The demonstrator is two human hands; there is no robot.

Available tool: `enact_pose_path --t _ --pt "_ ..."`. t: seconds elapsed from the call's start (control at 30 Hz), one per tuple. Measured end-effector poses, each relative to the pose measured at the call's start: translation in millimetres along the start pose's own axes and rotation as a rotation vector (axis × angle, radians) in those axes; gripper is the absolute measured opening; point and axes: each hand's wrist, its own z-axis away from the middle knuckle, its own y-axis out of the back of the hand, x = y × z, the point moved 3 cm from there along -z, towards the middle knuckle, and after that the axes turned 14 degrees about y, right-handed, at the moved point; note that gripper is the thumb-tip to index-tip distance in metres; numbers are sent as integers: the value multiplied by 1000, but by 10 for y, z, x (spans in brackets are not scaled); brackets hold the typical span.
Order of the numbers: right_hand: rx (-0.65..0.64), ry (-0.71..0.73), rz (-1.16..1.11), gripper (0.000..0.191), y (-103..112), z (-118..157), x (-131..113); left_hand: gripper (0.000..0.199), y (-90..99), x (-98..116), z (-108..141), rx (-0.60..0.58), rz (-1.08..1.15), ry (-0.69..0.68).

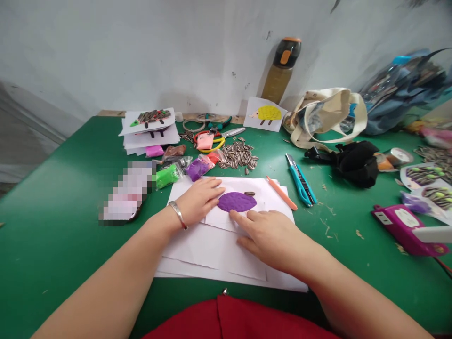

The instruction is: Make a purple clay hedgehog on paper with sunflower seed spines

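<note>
A flat purple clay shape (237,202), pointed at its right end, lies on a small white sheet on top of a stack of white paper (201,252). My left hand (201,200) rests on the paper with fingers stretched out, their tips at the shape's left edge. From the right, my right hand (268,233) reaches in with its index finger extended to the lower edge of the clay; it holds nothing that I can see. One sunflower seed (249,193) lies just above the shape. An orange pen-like stick (281,193) lies at the stack's right edge.
Behind the paper are a seed pile (239,154), bagged purple clay (197,167), green clay (167,176) and scissors (233,133). Blue cutters (301,181) lie to the right, beyond them a magenta device (406,228). A bottle (280,70) and a hedgehog picture (264,114) stand by the wall.
</note>
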Motion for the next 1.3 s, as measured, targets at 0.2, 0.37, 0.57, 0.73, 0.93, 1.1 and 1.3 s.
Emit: enact_pose_path --t 0.2,0.37,0.57,0.73,0.93,1.1,1.3 --pt "21 1 -1 55 -17 -19 6 35 7 8 1 8 5 -5" --pt "22 -2 -2 51 -43 -46 14 35 -1 -5 3 31 14 -16" --pt "32 -31 -69 52 71 55 51 36 -9 -19 -1 35 16 -18" --pt "-16 -58 -18 51 82 75 55 36 -9 -22 2 20 16 -1" --pt "14 -75 -66 50 100 115 119 36 -12 -25 6 31 21 -10" --pt "50 -152 -43 49 143 156 224 35 -13 -20 1 32 5 -7" --pt "47 -155 -56 49 153 122 252 35 -14 -12 0 28 -8 -7"
